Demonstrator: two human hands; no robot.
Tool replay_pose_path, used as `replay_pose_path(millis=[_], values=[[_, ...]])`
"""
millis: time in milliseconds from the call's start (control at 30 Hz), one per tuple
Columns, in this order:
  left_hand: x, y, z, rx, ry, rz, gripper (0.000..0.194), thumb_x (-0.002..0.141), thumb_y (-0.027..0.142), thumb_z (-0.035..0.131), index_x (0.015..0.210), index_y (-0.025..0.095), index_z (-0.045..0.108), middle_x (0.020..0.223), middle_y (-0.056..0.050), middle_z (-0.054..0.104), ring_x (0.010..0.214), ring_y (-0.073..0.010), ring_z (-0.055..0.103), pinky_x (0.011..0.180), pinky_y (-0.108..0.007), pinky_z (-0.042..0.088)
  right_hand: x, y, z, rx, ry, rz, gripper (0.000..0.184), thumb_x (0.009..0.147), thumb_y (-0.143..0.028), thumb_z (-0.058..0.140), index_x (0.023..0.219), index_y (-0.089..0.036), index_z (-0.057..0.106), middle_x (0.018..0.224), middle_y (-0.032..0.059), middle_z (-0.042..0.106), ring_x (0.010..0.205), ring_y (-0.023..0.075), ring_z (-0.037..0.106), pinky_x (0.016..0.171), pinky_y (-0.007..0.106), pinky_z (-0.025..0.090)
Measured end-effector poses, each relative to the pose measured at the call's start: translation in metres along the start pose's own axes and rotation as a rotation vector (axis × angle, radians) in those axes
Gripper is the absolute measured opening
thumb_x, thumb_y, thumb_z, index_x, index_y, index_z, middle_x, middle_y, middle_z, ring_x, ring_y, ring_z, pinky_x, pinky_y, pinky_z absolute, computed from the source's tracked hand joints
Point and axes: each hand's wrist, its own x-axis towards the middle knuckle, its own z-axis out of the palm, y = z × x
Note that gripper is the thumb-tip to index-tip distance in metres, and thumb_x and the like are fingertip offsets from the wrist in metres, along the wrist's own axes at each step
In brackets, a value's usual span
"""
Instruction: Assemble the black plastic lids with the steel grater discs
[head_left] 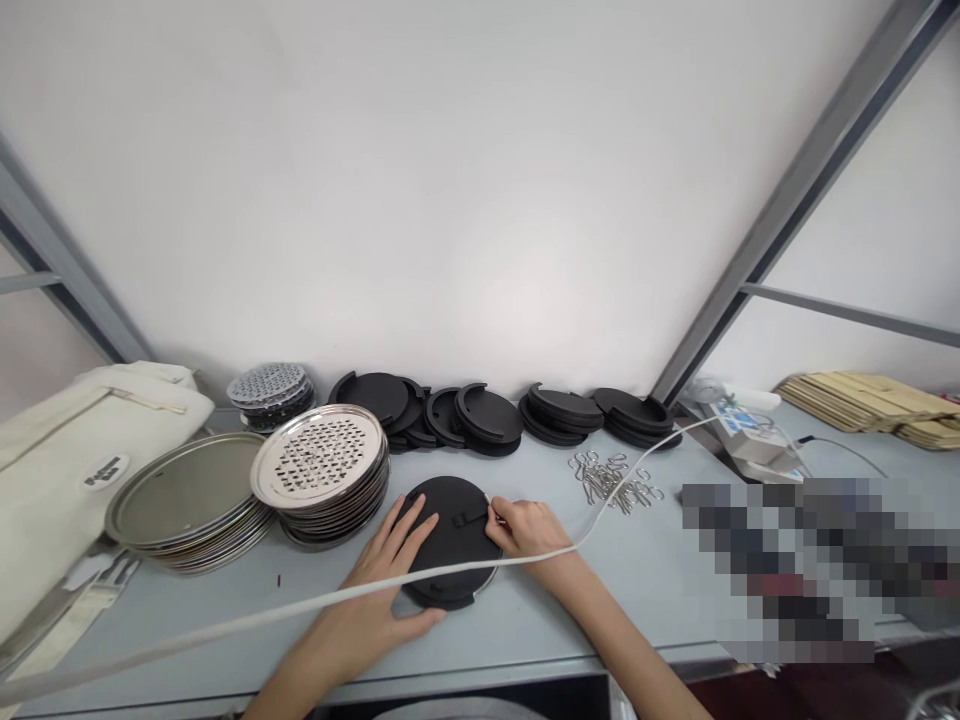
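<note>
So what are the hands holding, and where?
The left hand rests on the left of the black disc; the right hand pinches near the right edge, exactly what is hidden.

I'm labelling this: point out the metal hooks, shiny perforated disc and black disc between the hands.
Metal hooks (600,483): head view, pile's middle.
Shiny perforated disc (322,456): head view, upper face.
Black disc (459,548): head view, upper face.
</note>
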Motion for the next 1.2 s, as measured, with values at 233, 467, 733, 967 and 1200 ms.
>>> replay_pose_path(millis=[233,467,733,967,1200], values=[[-0.0001,-0.0012,0.0009,-0.002,0.006,0.007,0.085,0.080,0.028,0.065,0.148,0.034,0.015,0.156,-0.001,0.009,0.141,-0.0321,0.009,0.111,-0.051,0.025,-0.0002,0.0007,0.0002,0.002,-0.013,0.006,0.020,0.086,-0.019,0.049,0.069,-0.019,0.058,0.052,-0.0011,0.060,0.044,0.0111,0.051,0.050,0.026,0.018],[0.0000,-0.0012,0.0006,0.002,0.004,0.012,0.086,0.080,0.027,0.066,0.148,0.033,0.015,0.156,-0.001,0.008,0.142,-0.0315,0.009,0.111,-0.051,0.024,0.0007,0.0009,0.0014,-0.005,-0.021,0.015,0.021,0.086,-0.020,0.049,0.068,-0.019,0.059,0.053,0.0003,0.062,0.046,0.0119,0.052,0.051,0.026,0.019],[-0.0002,-0.0016,-0.0001,-0.001,-0.003,0.007,0.084,0.081,0.029,0.066,0.148,0.034,0.015,0.156,-0.001,0.009,0.141,-0.0319,0.009,0.110,-0.051,0.026,0.0001,0.0030,0.0044,-0.006,-0.002,-0.001,0.021,0.085,-0.019,0.049,0.066,-0.019,0.059,0.054,0.0007,0.063,0.046,0.0122,0.054,0.051,0.027,0.019],[-0.0002,-0.0008,-0.0005,-0.010,-0.025,-0.002,0.086,0.081,0.028,0.066,0.148,0.035,0.013,0.156,0.001,0.008,0.142,-0.0305,0.007,0.111,-0.051,0.024,0.0003,0.0024,0.0031,-0.008,-0.005,-0.002,0.021,0.085,-0.019,0.050,0.066,-0.019,0.060,0.055,0.0012,0.064,0.046,0.0120,0.054,0.051,0.027,0.018],[0.0001,-0.0007,-0.0014,-0.010,-0.032,-0.009,0.085,0.081,0.028,0.066,0.148,0.034,0.014,0.156,0.000,0.008,0.142,-0.0305,0.007,0.112,-0.050,0.023,-0.0003,0.0003,0.0002,-0.012,-0.019,0.002,0.022,0.084,-0.018,0.050,0.065,-0.018,0.059,0.055,0.0015,0.065,0.047,0.0122,0.055,0.052,0.027,0.019]])
